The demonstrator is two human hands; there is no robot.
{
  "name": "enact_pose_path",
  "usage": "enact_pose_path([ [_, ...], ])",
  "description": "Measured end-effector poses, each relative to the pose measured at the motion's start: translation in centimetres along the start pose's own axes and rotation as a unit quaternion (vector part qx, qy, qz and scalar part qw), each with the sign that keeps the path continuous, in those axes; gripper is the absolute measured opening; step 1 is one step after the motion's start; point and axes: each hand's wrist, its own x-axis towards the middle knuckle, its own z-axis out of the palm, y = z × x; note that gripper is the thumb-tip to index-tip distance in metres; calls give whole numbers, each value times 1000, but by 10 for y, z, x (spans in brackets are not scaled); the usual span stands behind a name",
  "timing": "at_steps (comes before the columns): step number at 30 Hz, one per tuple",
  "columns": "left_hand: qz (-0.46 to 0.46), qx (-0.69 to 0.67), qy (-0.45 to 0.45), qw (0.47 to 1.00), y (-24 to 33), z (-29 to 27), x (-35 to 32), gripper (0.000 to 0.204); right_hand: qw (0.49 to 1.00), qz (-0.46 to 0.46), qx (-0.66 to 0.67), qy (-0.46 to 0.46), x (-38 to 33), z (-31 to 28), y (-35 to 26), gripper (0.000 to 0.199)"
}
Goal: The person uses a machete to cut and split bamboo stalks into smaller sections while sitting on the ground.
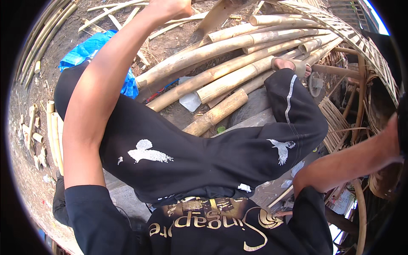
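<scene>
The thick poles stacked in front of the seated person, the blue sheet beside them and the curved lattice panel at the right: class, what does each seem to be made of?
Poles: bamboo by the look, pale tan and dry, with ringed nodes and hollow cut ends.
Blue sheet: probably plastic tarpaulin, glossy and crumpled.
Lattice panel: seemingly woven split bamboo strips, matt, unpainted.

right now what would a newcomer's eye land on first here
First the pile of thick bamboo poles fanned across the upper middle, with a bare foot resting on it. Next the left hand raised to the top edge, and the blue plastic sheet on the dirt at upper left. Woven bamboo panels curve along the right.
</scene>
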Motion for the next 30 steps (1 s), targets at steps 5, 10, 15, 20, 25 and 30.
enact_pose_path([
  [5, -104, 38, -96, 989, 7, -31, 14, 25, 767, 544, -126, -316, -222, 37, 106, 18],
  [10, -209, -86, -147, 963, 7, 22, 12, 34, 756, 586, 41, -290, -227, 46, 97, 20],
  [15, -268, -96, -178, 942, 25, 6, 16, 42, 764, 583, 29, -275, -163, 42, 71, 22],
  [20, -285, -109, -189, 933, 15, -1, 16, 45, 923, 346, 4, -166, -55, 25, 10, 35],
  [25, -268, -102, -170, 943, 14, 9, 21, 44, 990, 139, 29, -8, -26, 33, 28, 26],
  [30, -244, -73, -158, 954, 2, 13, 23, 36, 862, 406, -193, -236, -200, 53, 132, 26],
])
